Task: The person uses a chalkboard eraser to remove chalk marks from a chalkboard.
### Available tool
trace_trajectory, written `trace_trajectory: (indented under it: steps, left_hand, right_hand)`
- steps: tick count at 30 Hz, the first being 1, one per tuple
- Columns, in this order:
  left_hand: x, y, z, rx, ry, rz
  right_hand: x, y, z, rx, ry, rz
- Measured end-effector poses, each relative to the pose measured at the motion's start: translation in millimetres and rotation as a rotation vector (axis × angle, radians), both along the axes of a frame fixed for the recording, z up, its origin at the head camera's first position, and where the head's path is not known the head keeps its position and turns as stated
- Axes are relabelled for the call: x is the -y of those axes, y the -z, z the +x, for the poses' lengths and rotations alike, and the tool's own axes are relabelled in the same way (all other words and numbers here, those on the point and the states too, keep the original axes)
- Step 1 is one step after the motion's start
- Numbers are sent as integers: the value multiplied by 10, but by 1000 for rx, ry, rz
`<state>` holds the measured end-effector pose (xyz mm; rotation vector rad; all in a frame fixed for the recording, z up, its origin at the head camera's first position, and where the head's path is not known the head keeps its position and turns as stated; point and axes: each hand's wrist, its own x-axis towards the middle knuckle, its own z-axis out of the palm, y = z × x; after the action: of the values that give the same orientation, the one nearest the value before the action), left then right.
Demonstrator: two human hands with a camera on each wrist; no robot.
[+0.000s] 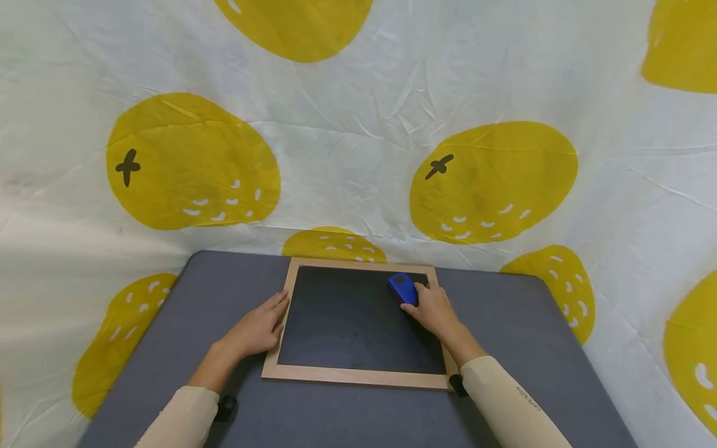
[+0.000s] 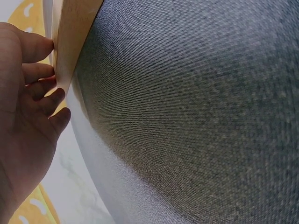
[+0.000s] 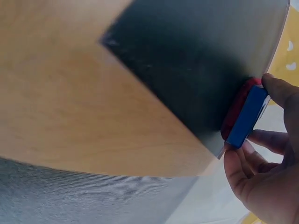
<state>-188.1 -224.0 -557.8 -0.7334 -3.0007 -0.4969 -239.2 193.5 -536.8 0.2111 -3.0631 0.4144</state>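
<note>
Now right hand (image 1: 434, 309) pinching blue eraser (image 1: 402, 288) at far right corner of chalkboard (image 1: 358, 320), fingers curled round it. Left hand (image 1: 259, 328) flat, fingers straight, pressing against board's left frame edge. Grey table (image 1: 526, 348) beneath; white cloth with yellow fruit print (image 1: 358, 137) behind.

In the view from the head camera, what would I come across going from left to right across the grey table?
Left hand flat against the frame's left edge → chalkboard with its wooden frame → blue eraser on the board → right hand gripping the eraser → bare grey table.
</note>
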Motion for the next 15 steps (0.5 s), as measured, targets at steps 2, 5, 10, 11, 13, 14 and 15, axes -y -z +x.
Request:
trace_trajectory:
  steps: [2, 5, 10, 11, 13, 14, 15]
  left_hand:
    - [-5, -6, 5, -2, -4, -2]
    - [-8, -9, 10, 4, -6, 2]
    - [5, 2, 21, 13, -9, -11]
    - [8, 6, 22, 13, -8, -16]
    - [10, 13, 22, 16, -9, -20]
    - [10, 15, 22, 21, -12, -22]
    - [10, 17, 22, 21, -13, -21]
  right_hand:
    - [-11, 2, 13, -6, 6, -11]
    - [-20, 11, 29, -15, 17, -39]
    - [-15, 14, 64, -5, 21, -106]
    - [-13, 4, 73, -7, 24, -122]
    - [-7, -34, 94, -16, 29, -152]
    - [-6, -54, 105, -26, 27, -159]
    - [-7, -79, 118, -34, 26, -170]
